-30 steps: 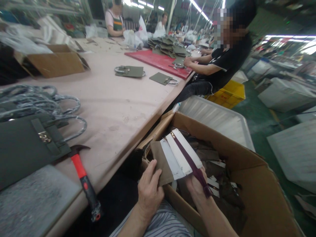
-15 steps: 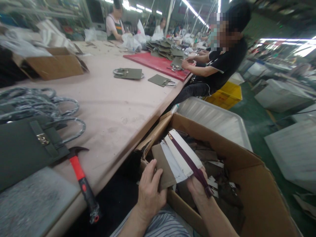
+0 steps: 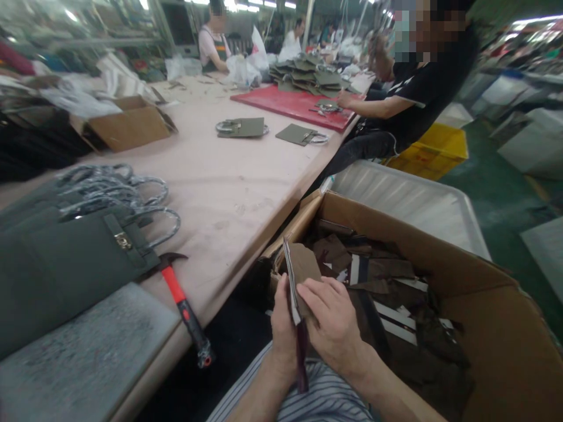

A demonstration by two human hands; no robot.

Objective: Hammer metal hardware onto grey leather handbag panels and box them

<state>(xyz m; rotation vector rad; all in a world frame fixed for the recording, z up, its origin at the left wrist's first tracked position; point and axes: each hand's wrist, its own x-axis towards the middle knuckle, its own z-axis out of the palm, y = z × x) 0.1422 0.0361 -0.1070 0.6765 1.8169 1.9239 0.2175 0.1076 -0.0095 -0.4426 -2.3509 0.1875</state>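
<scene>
A brown lining piece (image 3: 303,259) with pale edges is folded between my two hands, held on edge in front of my lap. From its lower end hangs a dark purple zipper tape (image 3: 301,366). My left hand (image 3: 284,322) grips the piece along its left side, thumb up by the pale edges. My right hand (image 3: 329,313) is closed on the brown right face. Just beyond, a cardboard box (image 3: 466,264) holds a jumble of brown pieces (image 3: 387,266), some with white strips.
On the table (image 3: 211,187) to the left lie dark green handbags (image 3: 83,264) with wrapped handles, a red-and-black hammer (image 3: 180,290) and a grey slab (image 3: 105,340). Two small bags (image 3: 246,128) lie farther off. A co-worker (image 3: 422,99) sits at a red board (image 3: 290,105).
The lining piece was spread flat with its zipper and white strips facing up; now it is folded and turned on edge. My right hand has come over to its face. The view has shifted right.
</scene>
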